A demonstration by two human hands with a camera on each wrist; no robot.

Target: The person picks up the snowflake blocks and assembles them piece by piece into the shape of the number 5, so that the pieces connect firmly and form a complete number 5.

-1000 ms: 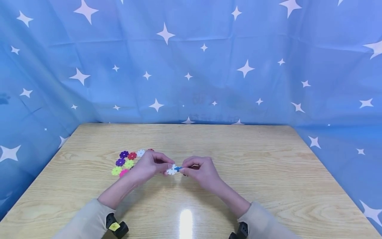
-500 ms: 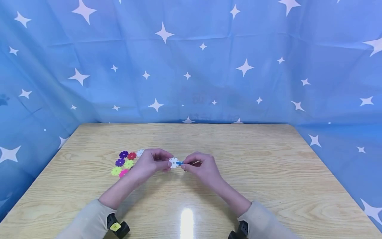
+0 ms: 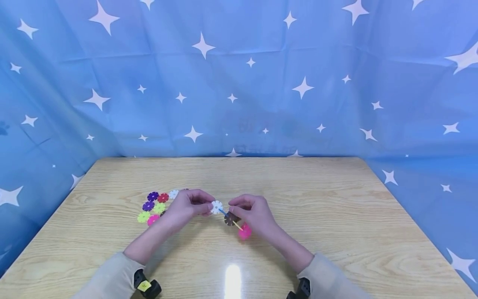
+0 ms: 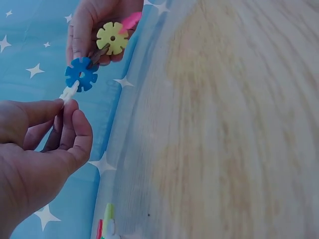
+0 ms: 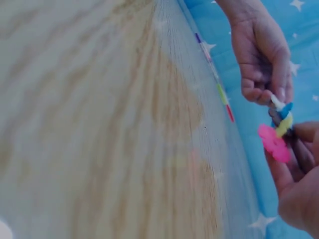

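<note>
Between both hands, above the table, hangs a short chain of notched plastic snowflake discs. My left hand (image 3: 191,205) pinches the white disc (image 3: 216,207) at its left end, also plain in the left wrist view. Slotted onto it is a blue disc (image 4: 81,74), then a dark brown disc (image 3: 230,219), a yellow disc (image 4: 112,38) and a pink disc (image 3: 245,231) at the lower right end. My right hand (image 3: 254,211) holds the chain near the brown disc with thumb and fingers; its exact contact is partly hidden.
Loose discs lie flat on the wooden table (image 3: 317,199) left of the hands, partly behind the left forearm: purple (image 3: 148,206), red (image 3: 163,197), white (image 3: 173,194), yellow-green (image 3: 143,216) and pink (image 3: 152,220). A blue star-patterned cloth (image 3: 239,83) hangs behind.
The chain has turned between the hands: its blue disc now shows edge-on at a slant, and the brown, yellow and pink discs have come into sight below the right fingers.
</note>
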